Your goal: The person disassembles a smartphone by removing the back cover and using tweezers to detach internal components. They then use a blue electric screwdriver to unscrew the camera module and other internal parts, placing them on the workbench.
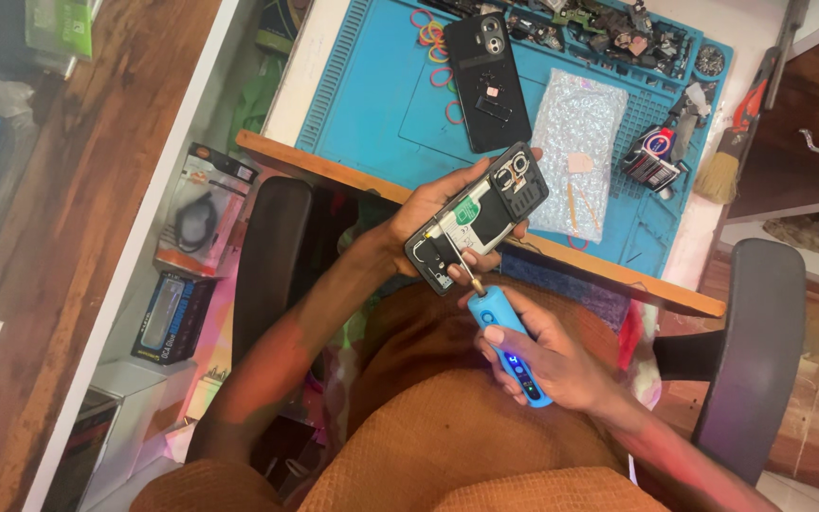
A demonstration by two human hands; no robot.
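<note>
My left hand (pixel 426 216) grips an opened phone (pixel 482 214) with its back off, so the battery and inner boards show. It is held above my lap, just in front of the desk edge. My right hand (pixel 561 358) holds a blue electric screwdriver (pixel 507 341) with a lit indicator. Its metal tip touches the lower corner of the open phone. A black phone back cover (pixel 488 81) lies on the blue work mat (pixel 372 104).
A bubble-wrap bag (pixel 577 142) lies on the mat, with coloured rubber bands (pixel 436 43), small parts along the far edge and a brush (pixel 718 171) at the right. Black chair armrests (pixel 272 246) flank me. Boxed goods (pixel 206 209) sit on a white shelf at the left.
</note>
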